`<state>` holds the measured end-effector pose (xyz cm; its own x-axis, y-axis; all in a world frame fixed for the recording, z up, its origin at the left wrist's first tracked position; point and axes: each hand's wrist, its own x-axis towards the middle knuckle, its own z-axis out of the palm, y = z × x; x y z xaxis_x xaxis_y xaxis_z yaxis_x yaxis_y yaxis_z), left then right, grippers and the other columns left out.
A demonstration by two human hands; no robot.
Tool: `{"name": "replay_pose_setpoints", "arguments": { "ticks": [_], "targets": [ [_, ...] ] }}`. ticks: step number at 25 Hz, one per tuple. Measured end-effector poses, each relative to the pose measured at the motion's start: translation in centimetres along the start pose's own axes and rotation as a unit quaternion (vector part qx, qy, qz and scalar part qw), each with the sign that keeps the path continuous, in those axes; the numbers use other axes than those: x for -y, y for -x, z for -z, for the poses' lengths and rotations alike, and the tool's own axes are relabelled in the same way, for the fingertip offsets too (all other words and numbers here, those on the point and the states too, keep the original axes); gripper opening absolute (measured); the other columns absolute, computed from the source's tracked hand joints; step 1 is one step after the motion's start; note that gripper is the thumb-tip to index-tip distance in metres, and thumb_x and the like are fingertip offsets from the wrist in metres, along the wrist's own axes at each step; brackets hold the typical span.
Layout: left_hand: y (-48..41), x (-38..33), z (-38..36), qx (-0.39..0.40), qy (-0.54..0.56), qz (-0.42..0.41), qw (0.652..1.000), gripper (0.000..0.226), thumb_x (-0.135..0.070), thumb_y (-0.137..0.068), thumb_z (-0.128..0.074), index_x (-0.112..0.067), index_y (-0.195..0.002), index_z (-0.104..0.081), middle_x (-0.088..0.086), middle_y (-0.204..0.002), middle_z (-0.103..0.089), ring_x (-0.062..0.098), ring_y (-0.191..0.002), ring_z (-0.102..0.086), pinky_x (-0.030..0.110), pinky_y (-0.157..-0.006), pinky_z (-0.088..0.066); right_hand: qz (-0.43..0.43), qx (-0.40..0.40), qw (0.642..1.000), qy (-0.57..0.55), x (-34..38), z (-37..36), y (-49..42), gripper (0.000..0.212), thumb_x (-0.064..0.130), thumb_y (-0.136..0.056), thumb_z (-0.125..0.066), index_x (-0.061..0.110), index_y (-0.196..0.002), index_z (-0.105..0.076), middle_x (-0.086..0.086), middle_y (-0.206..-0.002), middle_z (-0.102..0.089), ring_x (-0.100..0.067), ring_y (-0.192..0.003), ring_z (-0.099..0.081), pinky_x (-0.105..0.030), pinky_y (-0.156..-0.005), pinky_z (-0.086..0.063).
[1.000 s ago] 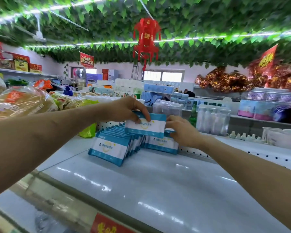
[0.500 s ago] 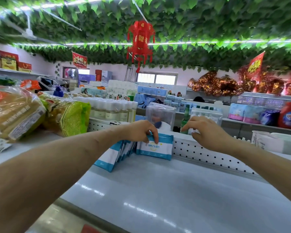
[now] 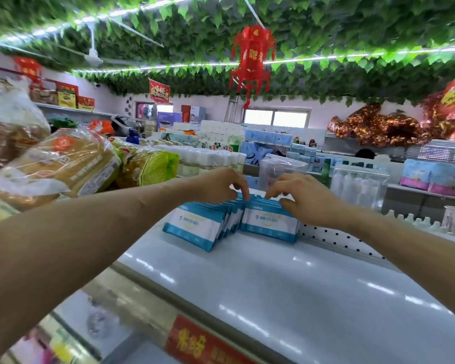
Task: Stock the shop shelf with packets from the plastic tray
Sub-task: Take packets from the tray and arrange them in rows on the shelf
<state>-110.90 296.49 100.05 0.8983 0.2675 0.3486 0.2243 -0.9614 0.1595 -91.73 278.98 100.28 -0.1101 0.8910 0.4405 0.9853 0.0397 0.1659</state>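
I am looking into a small shop. Around the white shelf with its red price label stand goods for sale: bagged bread to its left, rows of bottles and tissue packs behind it, and a red lantern hanging above under leaf garlands.

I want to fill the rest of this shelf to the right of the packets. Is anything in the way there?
Nothing visible. The white shelf is bare to the right of the blue and white packets; both hands are at the packets' tops.
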Motion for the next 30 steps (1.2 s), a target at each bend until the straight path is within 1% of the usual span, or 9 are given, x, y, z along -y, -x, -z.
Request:
{"name": "replay_pose_setpoints", "arguments": {
  "ticks": [4, 7, 11, 16, 20, 23, 25, 28, 30],
  "targets": [
    [11.0, 2.8, 5.4, -0.024, -0.057, 0.122, 0.991, 0.027, -0.01, -0.094, -0.063, -0.032, -0.105, -0.074, -0.011, -0.11, -0.067, 0.01, -0.101, -0.064, 0.034, -0.089, -0.057, 0.093, -0.029, 0.993, -0.064, 9.0, -0.5, -5.9, 0.03, 0.012, -0.094, -0.06, 0.029, -0.118, -0.071, 0.017, -0.109, -0.063, -0.004, -0.097, -0.055, -0.029, -0.091, -0.048],
    [20.8, 4.4, 8.6, -0.034, -0.113, 0.198, 0.973, 0.021, -0.017, -0.093, -0.065, -0.028, -0.108, -0.076, -0.012, -0.105, -0.069, 0.012, -0.096, -0.065, 0.035, -0.087, -0.055, 0.172, -0.016, 0.978, -0.114, 17.9, -1.1, -10.2, 0.028, 0.018, -0.092, -0.059, 0.033, -0.112, -0.071, 0.02, -0.1, -0.06, -0.006, -0.092, -0.058, -0.036, -0.085, -0.053],
    [35.3, 4.9, 10.7, -0.019, -0.148, 0.338, 0.929, 0.022, -0.023, -0.092, -0.062, -0.027, -0.111, -0.073, -0.008, -0.106, -0.07, 0.016, -0.096, -0.066, 0.042, -0.086, -0.056, 0.298, 0.035, 0.943, -0.146, 30.9, -3.2, -13.4, 0.03, 0.024, -0.092, -0.055, 0.028, -0.118, -0.068, 0.011, -0.106, -0.065, -0.014, -0.097, -0.061, -0.04, -0.086, -0.052],
    [51.5, 2.7, 8.8, 0.008, -0.182, 0.488, 0.854, 0.028, -0.019, -0.093, -0.057, -0.027, -0.115, -0.073, -0.006, -0.116, -0.071, 0.018, -0.103, -0.066, 0.041, -0.09, -0.055, 0.4, 0.144, 0.893, -0.146, 44.1, -7.8, -12.2, 0.033, 0.03, -0.098, -0.058, 0.026, -0.13, -0.063, 0.003, -0.116, -0.065, -0.02, -0.103, -0.061, -0.038, -0.089, -0.051],
    [61.7, 0.2, 2.3, 0.024, -0.129, 0.581, 0.803, 0.031, -0.02, -0.09, -0.058, -0.029, -0.116, -0.072, -0.007, -0.117, -0.071, 0.02, -0.108, -0.066, 0.037, -0.094, -0.054, 0.426, 0.226, 0.858, -0.175, 51.0, -14.4, -7.5, 0.034, 0.022, -0.098, -0.058, 0.018, -0.131, -0.063, 0.001, -0.122, -0.063, -0.019, -0.112, -0.059, -0.028, -0.087, -0.042],
    [66.5, -1.2, -3.7, 0.04, -0.073, 0.615, 0.784, 0.033, -0.026, -0.088, -0.054, -0.029, -0.116, -0.072, -0.004, -0.119, -0.071, 0.022, -0.108, -0.067, 0.036, -0.095, -0.054, 0.416, 0.296, 0.841, -0.181, 53.7, -20.7, -3.4, 0.034, 0.018, -0.094, -0.058, 0.02, -0.127, -0.067, -0.002, -0.12, -0.065, -0.02, -0.109, -0.061, -0.029, -0.087, -0.046],
    [68.6, -1.6, -7.8, 0.07, -0.033, 0.616, 0.784, 0.033, -0.022, -0.092, -0.055, -0.025, -0.12, -0.072, 0.001, -0.121, -0.069, 0.023, -0.11, -0.066, 0.035, -0.095, -0.053, 0.411, 0.344, 0.824, -0.181, 54.6, -24.8, -0.8, 0.033, 0.015, -0.095, -0.056, 0.019, -0.125, -0.069, -0.002, -0.121, -0.064, -0.019, -0.111, -0.061, -0.028, -0.087, -0.045],
    [70.5, -1.5, -13.3, 0.136, 0.009, 0.595, 0.792, 0.035, -0.022, -0.093, -0.058, -0.027, -0.125, -0.069, 0.001, -0.127, -0.063, 0.022, -0.117, -0.061, 0.037, -0.101, -0.049, 0.407, 0.402, 0.797, -0.193, 54.8, -29.3, 2.7, 0.029, 0.015, -0.095, -0.058, 0.017, -0.121, -0.072, 0.001, -0.118, -0.056, -0.017, -0.109, -0.056, -0.03, -0.092, -0.042],
    [71.1, -1.2, -15.9, 0.159, 0.023, 0.566, 0.809, 0.033, -0.025, -0.093, -0.059, -0.028, -0.124, -0.068, 0.0, -0.135, -0.059, 0.023, -0.124, -0.057, 0.041, -0.106, -0.046, 0.397, 0.403, 0.799, -0.203, 54.7, -31.5, 4.2, 0.03, 0.012, -0.093, -0.059, 0.019, -0.118, -0.073, 0.0, -0.125, -0.054, -0.018, -0.119, -0.053, -0.03, -0.098, -0.039]
  ]
}}
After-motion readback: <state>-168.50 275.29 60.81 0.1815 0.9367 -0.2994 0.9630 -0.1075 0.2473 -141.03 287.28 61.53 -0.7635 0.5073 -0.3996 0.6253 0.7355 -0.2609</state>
